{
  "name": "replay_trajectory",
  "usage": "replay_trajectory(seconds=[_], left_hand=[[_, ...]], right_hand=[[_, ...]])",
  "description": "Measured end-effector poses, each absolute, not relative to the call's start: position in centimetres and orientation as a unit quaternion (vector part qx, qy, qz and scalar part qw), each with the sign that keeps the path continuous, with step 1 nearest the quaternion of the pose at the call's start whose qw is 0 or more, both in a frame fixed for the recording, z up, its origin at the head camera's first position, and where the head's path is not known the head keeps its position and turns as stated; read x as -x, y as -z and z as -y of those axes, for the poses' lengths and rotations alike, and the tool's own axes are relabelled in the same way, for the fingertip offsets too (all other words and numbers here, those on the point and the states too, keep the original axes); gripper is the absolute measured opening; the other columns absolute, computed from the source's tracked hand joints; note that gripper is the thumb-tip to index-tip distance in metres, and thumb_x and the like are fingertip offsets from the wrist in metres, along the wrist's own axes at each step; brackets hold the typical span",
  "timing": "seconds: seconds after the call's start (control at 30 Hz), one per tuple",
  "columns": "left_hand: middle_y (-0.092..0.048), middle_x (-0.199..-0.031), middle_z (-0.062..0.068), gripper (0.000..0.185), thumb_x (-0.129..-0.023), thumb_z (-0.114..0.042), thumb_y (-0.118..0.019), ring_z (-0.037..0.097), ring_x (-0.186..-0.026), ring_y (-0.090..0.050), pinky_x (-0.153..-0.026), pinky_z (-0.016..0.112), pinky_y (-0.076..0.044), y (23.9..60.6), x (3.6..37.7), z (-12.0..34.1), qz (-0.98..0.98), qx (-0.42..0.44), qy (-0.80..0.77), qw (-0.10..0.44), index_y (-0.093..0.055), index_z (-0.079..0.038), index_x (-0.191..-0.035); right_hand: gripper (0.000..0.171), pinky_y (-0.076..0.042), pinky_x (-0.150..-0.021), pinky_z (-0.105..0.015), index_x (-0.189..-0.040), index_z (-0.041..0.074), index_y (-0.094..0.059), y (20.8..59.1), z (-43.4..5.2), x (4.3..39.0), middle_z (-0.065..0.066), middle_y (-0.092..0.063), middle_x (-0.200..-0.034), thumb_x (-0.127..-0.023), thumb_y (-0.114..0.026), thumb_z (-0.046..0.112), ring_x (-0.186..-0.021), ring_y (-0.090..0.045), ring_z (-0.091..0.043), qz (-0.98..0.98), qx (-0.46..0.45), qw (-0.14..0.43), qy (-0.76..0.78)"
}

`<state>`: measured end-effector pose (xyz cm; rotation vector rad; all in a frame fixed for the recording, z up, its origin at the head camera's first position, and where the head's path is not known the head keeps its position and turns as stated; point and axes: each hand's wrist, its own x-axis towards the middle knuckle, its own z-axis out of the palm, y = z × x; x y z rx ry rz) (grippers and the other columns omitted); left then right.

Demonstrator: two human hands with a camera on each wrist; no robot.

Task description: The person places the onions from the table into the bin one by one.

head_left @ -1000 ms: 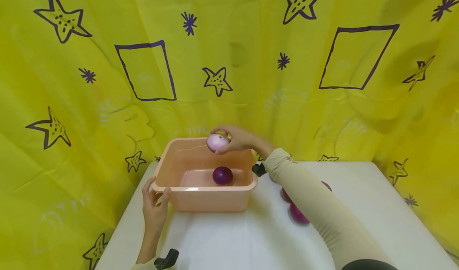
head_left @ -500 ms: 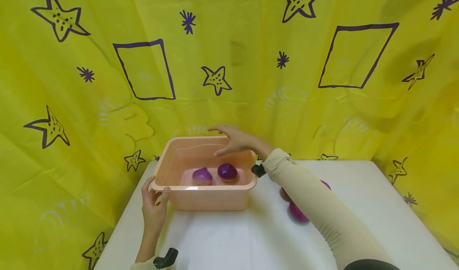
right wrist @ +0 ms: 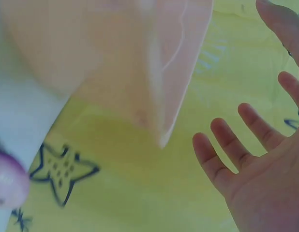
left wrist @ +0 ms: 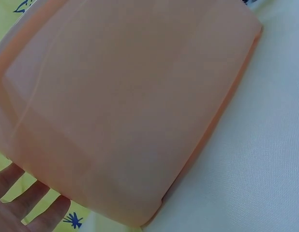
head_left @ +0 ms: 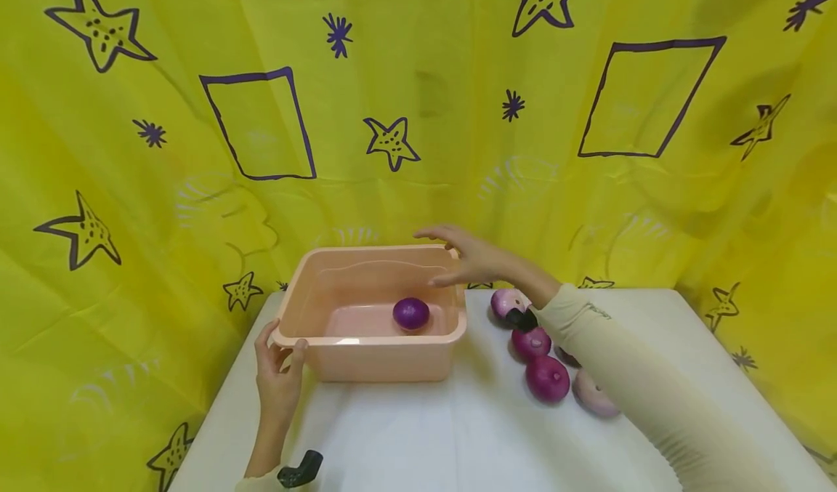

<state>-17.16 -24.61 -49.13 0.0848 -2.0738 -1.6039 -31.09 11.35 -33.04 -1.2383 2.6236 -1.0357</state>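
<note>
A peach plastic basin (head_left: 379,361) stands on the white table. My left hand (head_left: 277,384) grips its front left corner, thumb at the front rim and fingers along the side wall; the left wrist view shows those fingers (left wrist: 45,212) against the wall. Inside the basin one purple onion (head_left: 410,314) shows at the right; the front wall hides part of the floor. Over the right rim, my right hand (head_left: 474,258) is spread and holds nothing. In the right wrist view its fingers (right wrist: 231,145) are apart, beside the basin's corner.
Right of the basin several red onions (head_left: 547,379) lie grouped on the table (head_left: 484,441), partly under my right forearm. A paler onion (head_left: 508,303) lies at the back of the group. A yellow curtain (head_left: 451,201) with drawn stars hangs right behind the table.
My right hand let a pale purple onion drop into the basin, then drew right to the rim. Two onions showed inside half a second ago; one shows now. The left hand keeps its grip.
</note>
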Motion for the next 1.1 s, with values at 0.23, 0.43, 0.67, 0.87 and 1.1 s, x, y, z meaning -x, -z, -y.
replay_trajectory(seconds=[0.23,0.43,0.67,0.87,1.1], left_hand=[[-0.048,-0.154,0.018,0.063,-0.103,-0.013,-0.061,0.008,-0.11,-0.056,-0.085,0.009,-0.049,48.8,16.9,24.6,0.764,-0.028,0.588,0.263,-0.03,-0.018,-0.157],[-0.05,-0.152,0.019,0.064,-0.103,-0.012,-0.061,0.009,-0.109,-0.055,-0.084,0.01,-0.049,48.8,16.7,24.6,0.764,-0.032,0.589,0.263,-0.03,-0.018,-0.157],[-0.049,-0.152,0.017,0.063,-0.103,-0.011,-0.061,0.011,-0.109,-0.056,-0.085,0.009,-0.049,48.7,16.5,24.8,0.761,-0.031,0.591,0.267,-0.03,-0.018,-0.157],[-0.047,-0.153,0.019,0.064,-0.103,-0.01,-0.06,0.009,-0.109,-0.056,-0.085,0.009,-0.049,48.6,16.5,24.5,0.758,-0.022,0.597,0.262,-0.029,-0.017,-0.157],[-0.05,-0.151,0.02,0.063,-0.103,-0.009,-0.06,0.008,-0.108,-0.056,-0.084,0.009,-0.049,48.6,16.7,24.3,0.76,-0.018,0.594,0.262,-0.029,-0.016,-0.157]], right_hand=[[0.081,-0.05,-0.097,-0.055,-0.151,0.018,-0.049,34.1,-17.4,28.5,-0.01,-0.049,-0.152,-0.081,-0.089,0.029,-0.125,-0.053,-0.033,-0.862,0.375,0.003,0.341],[0.079,-0.052,-0.093,-0.057,-0.152,0.026,-0.047,35.8,-23.0,25.8,-0.007,-0.047,-0.153,-0.084,-0.086,0.032,-0.119,-0.056,-0.031,-0.885,0.329,-0.003,0.33],[0.078,-0.053,-0.089,-0.054,-0.152,0.02,-0.046,38.0,-28.3,22.8,-0.01,-0.05,-0.147,-0.085,-0.086,0.033,-0.115,-0.058,-0.032,-0.902,0.294,-0.005,0.316],[0.08,-0.057,-0.08,-0.044,-0.152,0.016,-0.045,40.4,-31.9,20.0,-0.016,-0.051,-0.144,-0.085,-0.086,0.031,-0.11,-0.063,-0.034,-0.911,0.28,-0.011,0.302],[0.081,-0.054,-0.076,-0.038,-0.152,0.014,-0.044,43.9,-34.9,17.2,-0.022,-0.049,-0.137,-0.085,-0.085,0.03,-0.104,-0.061,-0.034,-0.91,0.255,0.049,0.323]])
